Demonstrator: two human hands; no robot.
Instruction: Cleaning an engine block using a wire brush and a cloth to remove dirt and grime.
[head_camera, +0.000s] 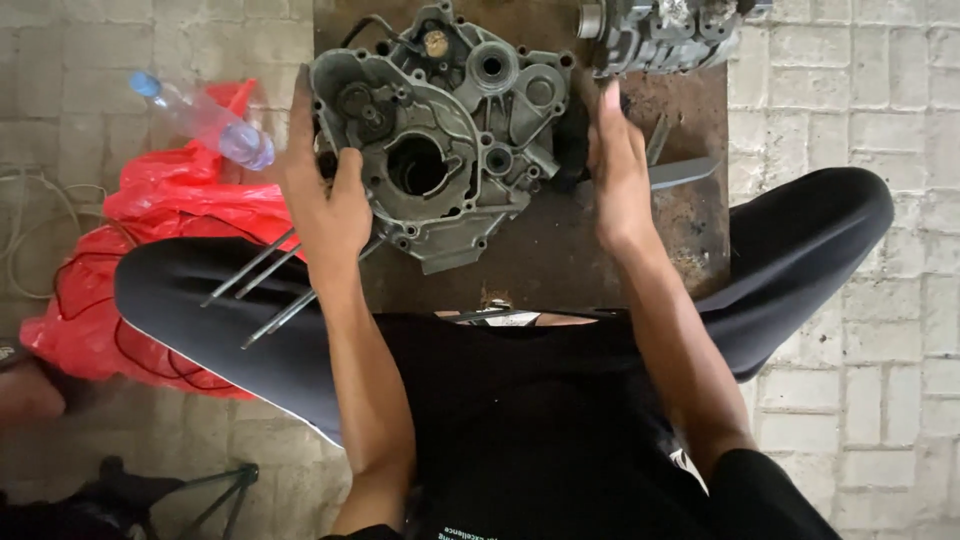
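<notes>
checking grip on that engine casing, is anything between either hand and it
Nothing visible is. The left hand already grips the left edge of the engine casing, thumb on its face. The right hand lies flat along its right side, though actual contact there is hard to tell.

Both arms reach forward and down from a seated body, with the knees spread wide apart. The left hand (325, 205) is curled, thumb on one side and fingers hidden on the other, holding tight. The right hand (617, 170) is flat and open, fingers straight and close together, pointing away.
</notes>
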